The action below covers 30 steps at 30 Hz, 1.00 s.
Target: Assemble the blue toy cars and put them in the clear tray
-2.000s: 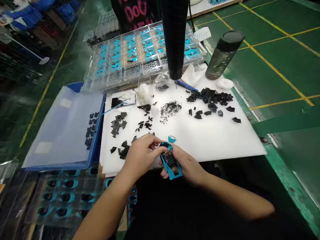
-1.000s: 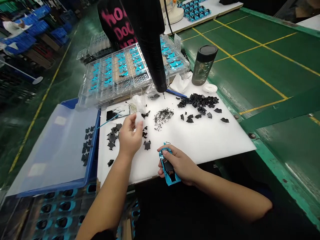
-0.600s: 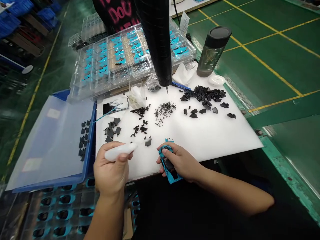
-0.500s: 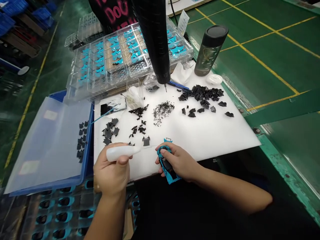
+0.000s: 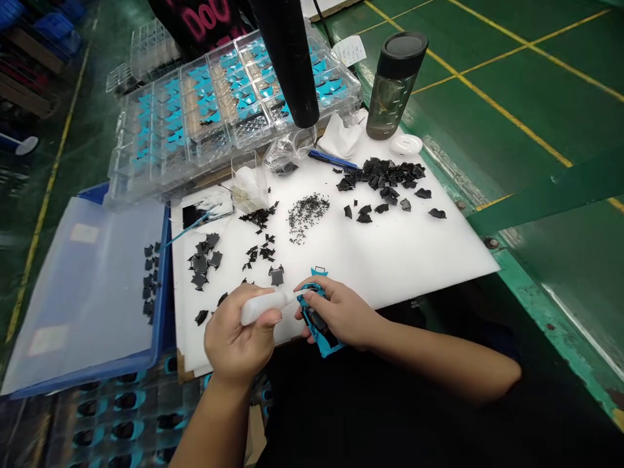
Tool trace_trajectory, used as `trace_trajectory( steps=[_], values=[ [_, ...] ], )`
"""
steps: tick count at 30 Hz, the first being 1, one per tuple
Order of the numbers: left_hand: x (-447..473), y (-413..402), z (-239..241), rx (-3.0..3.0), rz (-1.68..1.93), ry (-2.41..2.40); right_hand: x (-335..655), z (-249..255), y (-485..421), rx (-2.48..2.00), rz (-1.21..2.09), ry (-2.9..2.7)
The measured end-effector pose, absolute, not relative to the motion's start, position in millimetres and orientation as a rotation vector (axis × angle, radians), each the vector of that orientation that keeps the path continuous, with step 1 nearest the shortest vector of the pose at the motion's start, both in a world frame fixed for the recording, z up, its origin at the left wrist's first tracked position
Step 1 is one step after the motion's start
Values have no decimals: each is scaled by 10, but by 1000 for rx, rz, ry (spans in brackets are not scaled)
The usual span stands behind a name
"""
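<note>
My left hand [image 5: 238, 335] is closed around a white squeeze bottle [image 5: 266, 305] with a thin nozzle. The nozzle tip points right and reaches the upper end of a blue and black plastic part [image 5: 319, 330]. That part is gripped in my right hand [image 5: 344, 312], thumb on top and fingers underneath, just past the near edge of the white work sheet [image 5: 414, 253]. Whether any liquid comes out cannot be seen. Beyond my right hand a small blue piece [image 5: 319, 270] shows. A flat black piece [image 5: 277, 275] lies close to the bottle.
A pile of tiny black screws [image 5: 308, 214] lies mid-sheet, with black plastic pieces [image 5: 390, 175] to the right. Above hangs a black screwdriver [image 5: 292, 71]. Clear divided trays [image 5: 195, 130] stand behind, a drinking bottle [image 5: 396, 88] at back right, a blue bin [image 5: 158, 325] at left.
My left hand has brought the bottle rightward, so its nozzle now meets the blue and black part. My right hand keeps its grip. The whole view has shifted slightly.
</note>
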<state>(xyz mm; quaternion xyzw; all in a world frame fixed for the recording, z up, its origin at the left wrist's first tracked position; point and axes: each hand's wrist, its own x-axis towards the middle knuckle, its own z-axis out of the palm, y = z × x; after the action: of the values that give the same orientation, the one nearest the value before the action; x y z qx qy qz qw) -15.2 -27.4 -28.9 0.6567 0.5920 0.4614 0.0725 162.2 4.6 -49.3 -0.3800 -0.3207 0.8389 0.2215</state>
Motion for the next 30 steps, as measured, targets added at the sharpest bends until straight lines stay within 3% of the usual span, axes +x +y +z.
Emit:
trace_trajectory(
  steps=[22, 30],
  values=[
    [-126, -256, -271, 1989, 1352, 1753, 1639, -482, 62, -1051, 2310, -918],
    [-90, -246, -220, 1876, 1675, 1706, 1629, -495, 46, -1068, 2318, -866]
  ],
)
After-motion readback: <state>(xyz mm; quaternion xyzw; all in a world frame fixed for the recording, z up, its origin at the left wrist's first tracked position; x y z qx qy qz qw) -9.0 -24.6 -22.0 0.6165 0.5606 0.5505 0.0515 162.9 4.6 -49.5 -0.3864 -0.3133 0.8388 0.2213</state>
